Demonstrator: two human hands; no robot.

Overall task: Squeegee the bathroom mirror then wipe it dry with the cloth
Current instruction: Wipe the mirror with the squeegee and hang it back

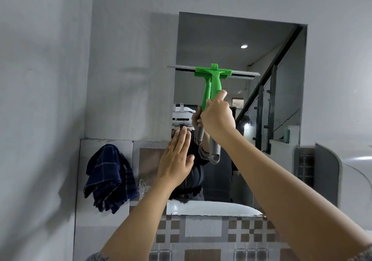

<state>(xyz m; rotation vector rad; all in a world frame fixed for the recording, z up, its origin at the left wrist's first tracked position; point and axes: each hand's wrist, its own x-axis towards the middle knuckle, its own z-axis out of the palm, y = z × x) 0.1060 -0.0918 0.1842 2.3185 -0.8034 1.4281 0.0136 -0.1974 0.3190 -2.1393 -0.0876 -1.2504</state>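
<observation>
Right hand [218, 117] wrapped tight round green squeegee [213, 79] handle, blade flat on mirror [231, 39] partway down from top edge, guessing so pull drags water downward. Left hand [175, 160] open flat, fingers straight, holding nothing, near or on glass at lower left, probably bracing. Cloth [109, 178] hangs on wall left of mirror, handy for drying later.

squeegee handle [215, 91]: middle hidden inside right hand [218, 117]
mirror [237, 45]: lower left covered by left hand [177, 160]
both forearms: cut off at bottom edge
cloth [109, 178]: hook hidden by folds
</observation>
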